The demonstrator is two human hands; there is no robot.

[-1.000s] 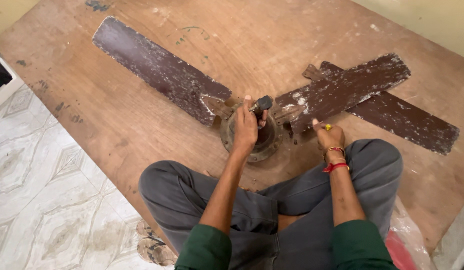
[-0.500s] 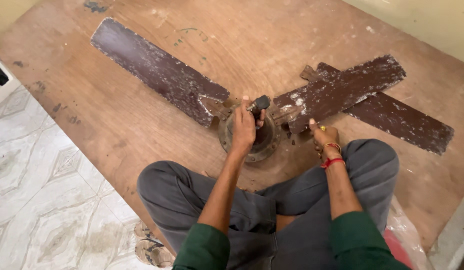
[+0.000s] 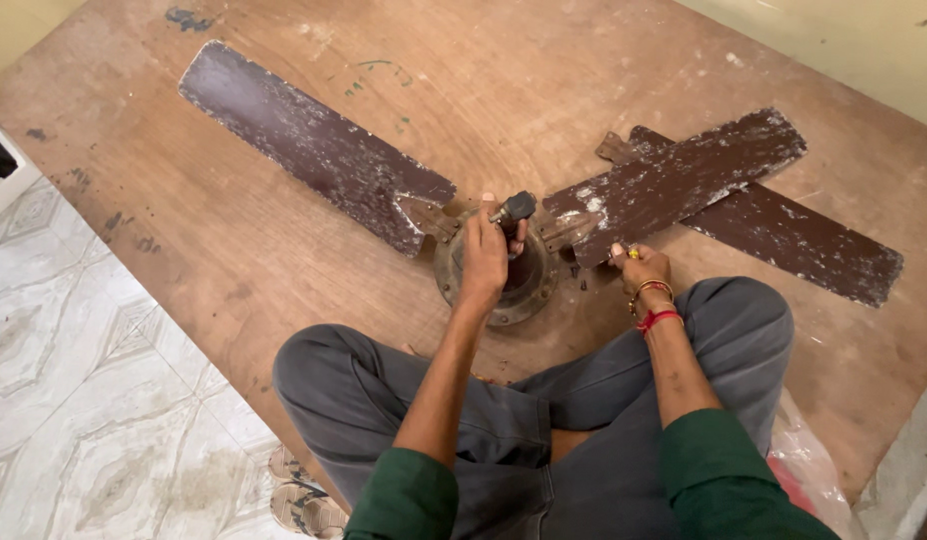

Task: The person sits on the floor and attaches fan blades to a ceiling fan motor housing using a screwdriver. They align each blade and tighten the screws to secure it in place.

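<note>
Ceiling fan under disassembly, seen from above. The motor hub (image 3: 498, 285), round and rusty brown, lies on a wooden board (image 3: 283, 260) just in front of the seated person's crossed legs. The left hand (image 3: 483, 255) rests on top of the hub, fingers curled around its dark central shaft (image 3: 514, 210). The right hand (image 3: 638, 268), just right of the hub, is closed on a small yellowish object too small to identify, beside the root of the right blade (image 3: 673, 180). A second blade (image 3: 308, 145) extends up and left from the hub. A third, loose blade (image 3: 783, 230) lies right of the hub, partly under the right blade. Left of the board is a tiled floor (image 3: 73, 400); sandals (image 3: 303, 495) sit at its near edge.
</note>
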